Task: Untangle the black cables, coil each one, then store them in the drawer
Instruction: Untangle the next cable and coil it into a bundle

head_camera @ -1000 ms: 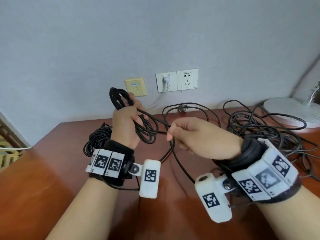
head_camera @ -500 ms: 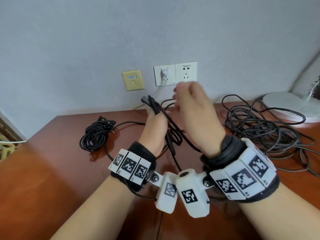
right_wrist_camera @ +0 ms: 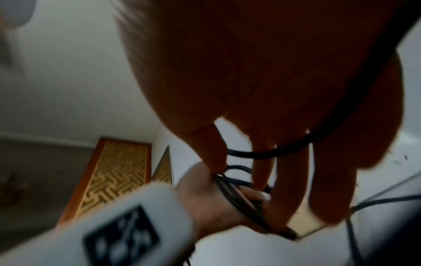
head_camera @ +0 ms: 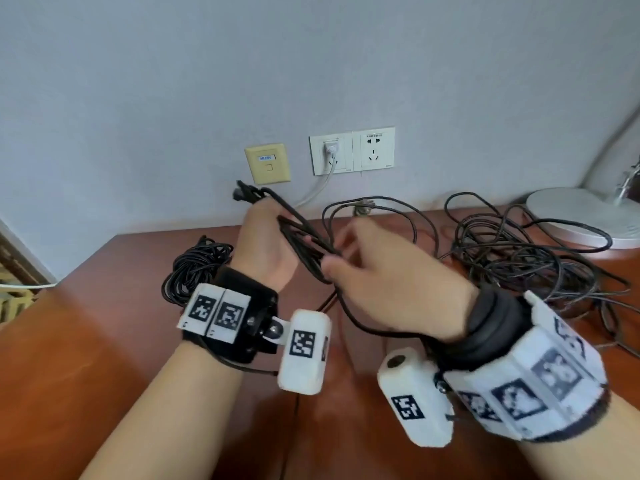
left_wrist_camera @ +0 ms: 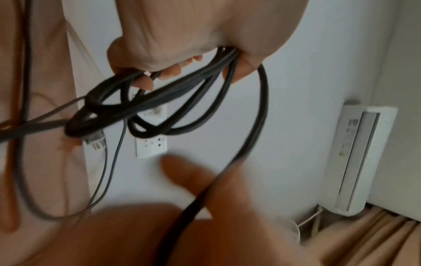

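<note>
While your left hand [head_camera: 266, 244] gripped the half-wound black cable [head_camera: 301, 237] above the table [head_camera: 104, 341], your right hand [head_camera: 388, 282] pinched its loose strand just beside the loops. A coiled bundle [head_camera: 194, 268] and a tangled heap [head_camera: 519, 258] lay behind them.

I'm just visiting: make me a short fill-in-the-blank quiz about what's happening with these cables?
1. The left hand holds loops of a ____ cable.
2. A finished coil lies on the table to the ____ of the left hand.
3. The white plug sits in the ____ socket of the white pair.
4. The loose tangle lies beside a white lamp ____.

Missing words: black; left; left; base
</note>
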Motion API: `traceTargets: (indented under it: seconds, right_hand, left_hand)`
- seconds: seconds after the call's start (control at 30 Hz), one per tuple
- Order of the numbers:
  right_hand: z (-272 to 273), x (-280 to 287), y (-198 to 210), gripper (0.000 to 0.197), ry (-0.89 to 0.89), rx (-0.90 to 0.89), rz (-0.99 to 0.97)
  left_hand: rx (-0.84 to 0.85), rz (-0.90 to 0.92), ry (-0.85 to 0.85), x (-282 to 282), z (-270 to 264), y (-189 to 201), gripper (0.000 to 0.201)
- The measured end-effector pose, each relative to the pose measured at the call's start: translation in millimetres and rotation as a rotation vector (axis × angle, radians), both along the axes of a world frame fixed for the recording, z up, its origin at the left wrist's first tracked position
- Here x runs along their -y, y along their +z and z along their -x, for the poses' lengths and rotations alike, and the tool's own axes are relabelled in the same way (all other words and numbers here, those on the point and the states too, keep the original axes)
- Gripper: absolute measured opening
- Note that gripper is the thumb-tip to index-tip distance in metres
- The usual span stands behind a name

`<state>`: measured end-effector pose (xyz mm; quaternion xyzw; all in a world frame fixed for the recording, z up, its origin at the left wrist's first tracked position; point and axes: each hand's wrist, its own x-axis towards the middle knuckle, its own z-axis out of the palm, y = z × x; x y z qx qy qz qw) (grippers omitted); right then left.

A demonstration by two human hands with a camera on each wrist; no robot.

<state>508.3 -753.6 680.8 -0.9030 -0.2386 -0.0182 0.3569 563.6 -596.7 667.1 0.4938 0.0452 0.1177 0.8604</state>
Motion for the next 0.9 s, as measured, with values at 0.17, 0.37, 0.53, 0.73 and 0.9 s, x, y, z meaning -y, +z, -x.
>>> traceTargets:
  seconds: [0.17, 0.37, 0.53, 0.73, 0.9]
  right_hand:
    - [-6, -5, -11, 0.031, 0.056, 0.071, 0.031]
    - [-8, -11, -16, 0.046, 0.01, 0.057, -0.069]
    - [-8, -10, -12, 0.042, 0.038, -0.017, -0.061]
    - [-13, -9, -11, 0.046, 0.084, -0.119, -0.084]
    - [-15, -7, -12, 0.044, 0.062, -0.15, -0.104]
  left_hand:
    - [0.082, 0.094, 0.009, -15, 10, 13, 0.021]
    - [0.054, 0.17, -0.169, 10, 16, 3, 0.031]
    - [0.148, 0.16, -0.325, 6, 14, -3, 0.052]
    - [0.182, 0.02, -0.352, 13, 18, -1, 0.088]
    - [0.218, -0.359, -0.404, 1, 23, 4, 0.066]
